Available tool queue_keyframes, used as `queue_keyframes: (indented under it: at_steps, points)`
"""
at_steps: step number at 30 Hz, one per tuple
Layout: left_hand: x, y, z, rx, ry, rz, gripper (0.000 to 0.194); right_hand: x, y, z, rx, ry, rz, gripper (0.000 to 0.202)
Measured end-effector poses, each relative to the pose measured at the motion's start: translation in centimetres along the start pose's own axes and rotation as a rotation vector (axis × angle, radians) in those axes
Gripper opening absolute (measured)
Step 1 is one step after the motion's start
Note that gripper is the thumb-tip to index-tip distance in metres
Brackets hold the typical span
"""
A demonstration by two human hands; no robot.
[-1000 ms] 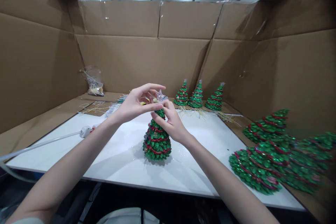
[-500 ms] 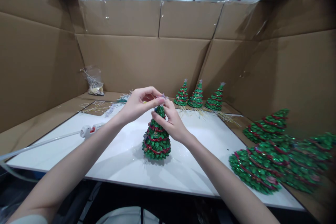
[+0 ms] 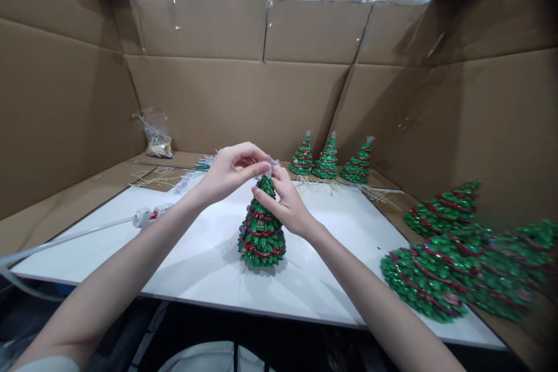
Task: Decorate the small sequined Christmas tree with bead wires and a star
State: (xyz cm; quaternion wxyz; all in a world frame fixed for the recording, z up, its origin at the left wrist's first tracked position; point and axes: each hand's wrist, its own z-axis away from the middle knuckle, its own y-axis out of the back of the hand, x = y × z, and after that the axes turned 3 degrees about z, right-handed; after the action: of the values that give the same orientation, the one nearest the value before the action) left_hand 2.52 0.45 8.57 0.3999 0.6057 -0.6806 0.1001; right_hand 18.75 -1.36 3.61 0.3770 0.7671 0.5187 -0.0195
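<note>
A small green Christmas tree with red garlands stands upright on the white board in front of me. At its tip is a pale, translucent star. My left hand comes in from the left, its thumb and finger pinched on the star's left side. My right hand is curled around the upper part of the tree from the right, thumb across the front and fingertips close to the star. The fingers partly hide the tree's top, and how the star sits on the tip cannot be made out.
Several finished-looking trees with stars stand at the back right. More trees without visible stars lie on the right. A white glue gun with its cable rests at left. Behind are a plastic bag, loose strands and cardboard walls.
The star at the tip shows more clearly between my fingers, and the tree has shifted very slightly to the right. Both hands keep nearly the same place.
</note>
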Motion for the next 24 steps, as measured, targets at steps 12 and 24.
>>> queue_keyframes:
  at_steps: [12, 24]
  points:
    - [1.0, 0.2, 0.2, -0.052, -0.035, -0.082, 0.015, 0.2, 0.3, 0.1, -0.019, 0.014, -0.082, 0.022]
    - [0.6, 0.0, 0.5, 0.046, -0.023, 0.060, 0.043, 0.5, 1.8, -1.4, 0.075, -0.003, -0.211, 0.021]
